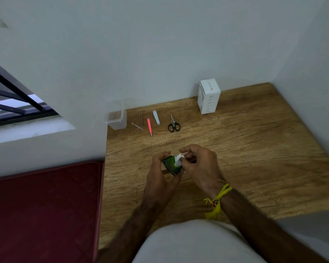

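Note:
My left hand point(158, 175) grips a small green packet point(171, 165) just above the wooden table point(254, 149). My right hand point(199, 164) pinches a white wipe or tissue point(179, 159) that sticks out of the packet's top. Both hands meet over the middle of the table. A yellow thread band is tied round my right wrist.
Along the back of the table lie metal tweezers point(140, 121), a pink tool point(149, 126), a nail clipper point(156, 117) and black-handled scissors point(173, 124). A clear plastic container point(117, 120) stands at the back left corner, a white box point(208, 96) at the back right. A red mattress point(44, 209) lies to the left.

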Tool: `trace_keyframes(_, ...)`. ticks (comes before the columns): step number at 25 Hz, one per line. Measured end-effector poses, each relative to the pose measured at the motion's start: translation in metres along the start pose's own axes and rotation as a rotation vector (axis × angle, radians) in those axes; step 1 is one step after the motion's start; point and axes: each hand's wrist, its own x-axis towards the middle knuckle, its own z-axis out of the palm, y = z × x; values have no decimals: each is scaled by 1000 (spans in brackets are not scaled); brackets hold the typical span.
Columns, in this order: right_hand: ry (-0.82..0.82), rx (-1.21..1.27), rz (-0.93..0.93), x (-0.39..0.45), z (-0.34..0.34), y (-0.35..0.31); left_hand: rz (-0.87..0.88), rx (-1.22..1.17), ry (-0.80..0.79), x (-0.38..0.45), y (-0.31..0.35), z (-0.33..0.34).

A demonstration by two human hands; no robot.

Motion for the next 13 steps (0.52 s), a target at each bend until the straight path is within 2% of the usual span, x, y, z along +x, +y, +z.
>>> trace_keyframes(4,-8,63,-9,3,2,1,-55,46,-62,2,-5,-5)
trace_keyframes(9,-35,630,203,11,-9,-9,-199,21,-71,4,-16,-15)
trace_keyframes(13,-82,725,338,13,-2,5,-399,-136,-20,-3,-40,-21)
